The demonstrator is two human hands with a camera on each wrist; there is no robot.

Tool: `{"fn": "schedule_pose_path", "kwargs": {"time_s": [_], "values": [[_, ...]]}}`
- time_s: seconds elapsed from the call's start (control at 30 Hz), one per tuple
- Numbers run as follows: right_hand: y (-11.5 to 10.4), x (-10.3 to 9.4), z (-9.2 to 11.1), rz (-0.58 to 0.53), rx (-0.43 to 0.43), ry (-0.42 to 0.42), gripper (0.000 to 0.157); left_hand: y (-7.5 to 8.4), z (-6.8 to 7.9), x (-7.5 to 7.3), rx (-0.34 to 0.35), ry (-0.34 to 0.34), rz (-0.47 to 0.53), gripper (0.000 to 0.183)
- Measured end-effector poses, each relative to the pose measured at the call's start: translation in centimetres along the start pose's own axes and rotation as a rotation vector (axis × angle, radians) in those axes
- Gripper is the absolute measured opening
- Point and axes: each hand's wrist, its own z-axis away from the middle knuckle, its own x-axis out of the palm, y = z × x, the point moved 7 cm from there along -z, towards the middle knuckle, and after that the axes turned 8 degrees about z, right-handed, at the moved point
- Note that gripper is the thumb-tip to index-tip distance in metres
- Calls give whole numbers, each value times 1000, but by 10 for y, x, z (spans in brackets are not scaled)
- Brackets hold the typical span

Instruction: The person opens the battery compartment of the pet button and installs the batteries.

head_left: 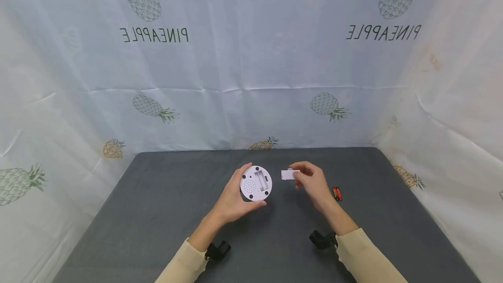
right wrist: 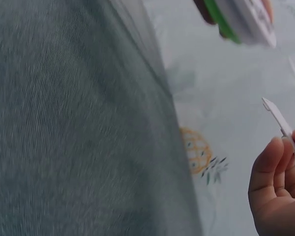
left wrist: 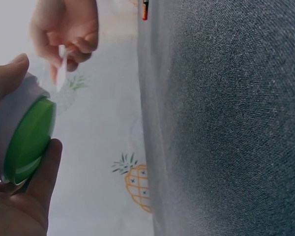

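My left hand (head_left: 232,202) grips a round white battery device (head_left: 249,186) by its edge, thumb below and fingers above. Its underside faces the head camera, showing dark feet, speaker holes and a battery compartment (head_left: 261,180) with no cells in it. The left wrist view shows the device's green dome (left wrist: 32,140) on the opposite side. To its right, my right hand (head_left: 314,184) pinches a thin white battery cover (head_left: 288,174) between thumb and fingers. A gap separates cover and device, and both are held up over the table.
Small red batteries (head_left: 337,193) lie on the dark grey table (head_left: 165,213), just right of my right hand. A white pineapple-print curtain (head_left: 243,56) hangs behind the table and along both sides. Each wrist wears a black camera (head_left: 323,239).
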Motion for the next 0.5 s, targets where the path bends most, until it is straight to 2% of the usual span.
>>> {"fn": "schedule_pose_path", "kwargs": {"time_s": [0.3,0.5], "values": [[29,-7,-21,-54,121,-15,27,-1,0,1,-32,-6,9,107],[39,-7,-25,-13,151,14,26,-1,1,3,-30,-3,7,108]]}}
